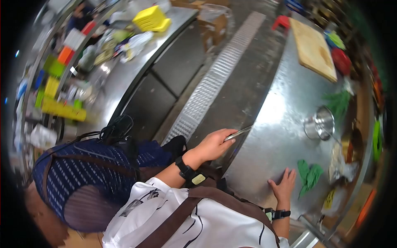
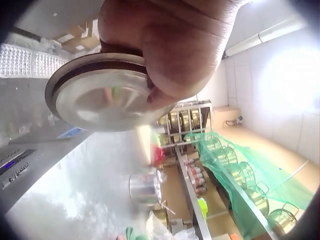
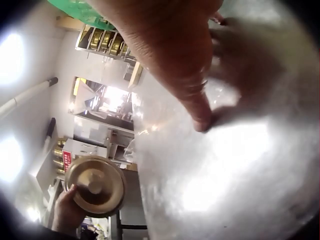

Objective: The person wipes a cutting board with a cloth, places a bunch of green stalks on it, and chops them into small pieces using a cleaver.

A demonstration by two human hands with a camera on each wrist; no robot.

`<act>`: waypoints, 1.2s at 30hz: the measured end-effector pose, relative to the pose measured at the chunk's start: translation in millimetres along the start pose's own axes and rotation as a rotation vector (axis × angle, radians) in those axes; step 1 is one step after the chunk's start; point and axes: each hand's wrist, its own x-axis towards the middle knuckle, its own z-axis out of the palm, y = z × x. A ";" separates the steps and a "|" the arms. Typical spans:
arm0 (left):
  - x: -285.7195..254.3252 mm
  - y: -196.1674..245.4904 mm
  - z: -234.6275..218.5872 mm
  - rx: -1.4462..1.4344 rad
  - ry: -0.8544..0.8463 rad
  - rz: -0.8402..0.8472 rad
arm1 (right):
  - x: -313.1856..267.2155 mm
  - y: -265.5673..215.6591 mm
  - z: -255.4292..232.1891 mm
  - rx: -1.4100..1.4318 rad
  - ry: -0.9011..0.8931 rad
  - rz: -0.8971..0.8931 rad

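Note:
My left hand (image 1: pixel 223 137) grips a round steel lid (image 1: pixel 239 132) at the near edge of the steel counter (image 1: pixel 273 124), thumb on top. In the head view the lid is seen edge-on. In the left wrist view the lid (image 2: pixel 105 95) shows its shiny underside below my left hand (image 2: pixel 170 50). My right hand (image 1: pixel 284 182) lies flat on the counter, fingers spread, just left of a green cloth (image 1: pixel 309 175). In the right wrist view my right hand (image 3: pixel 197 95) presses its fingertips (image 3: pixel 202 122) on the metal, and the lid (image 3: pixel 95 186) with its knob shows beyond.
A steel pot (image 1: pixel 320 122) stands on the counter past the cloth, with greens (image 1: pixel 338 103) and a wooden cutting board (image 1: pixel 313 48) farther on. A floor drain grate (image 1: pixel 215 82) runs along the aisle. Another person in a blue striped top (image 1: pixel 82 177) is close on my left.

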 end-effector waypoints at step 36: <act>289.4 17.0 -120.8 0.170 -0.571 0.421 | 68.8 -103.0 -15.1 0.480 -0.054 0.647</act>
